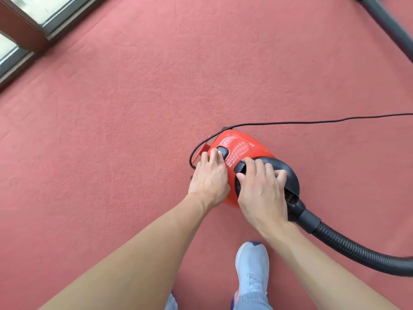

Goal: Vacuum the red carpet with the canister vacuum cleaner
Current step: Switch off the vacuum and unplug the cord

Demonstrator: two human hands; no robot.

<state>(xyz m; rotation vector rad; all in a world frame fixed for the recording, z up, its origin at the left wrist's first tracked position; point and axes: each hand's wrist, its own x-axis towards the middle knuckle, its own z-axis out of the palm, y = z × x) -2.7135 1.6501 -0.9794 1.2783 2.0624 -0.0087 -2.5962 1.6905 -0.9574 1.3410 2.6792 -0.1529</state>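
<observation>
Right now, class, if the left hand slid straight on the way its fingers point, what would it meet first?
The black oval button on top of the red canister: the left hand has its fingertips at the button's edge. Beyond lies the power cord, though depth is hard to judge.

Both hands are covering the near half of the vacuum [242, 146]. The left hand [210, 177] is lying over a black button, hiding whether it is pressing. The right hand [261, 191] is curling round the handle, its fingertips tucking partly out of sight. The hose [357, 250] and cord [312, 121] are running off the right edge. A dark tube [390, 24], far right, is being cut by the corner.
</observation>
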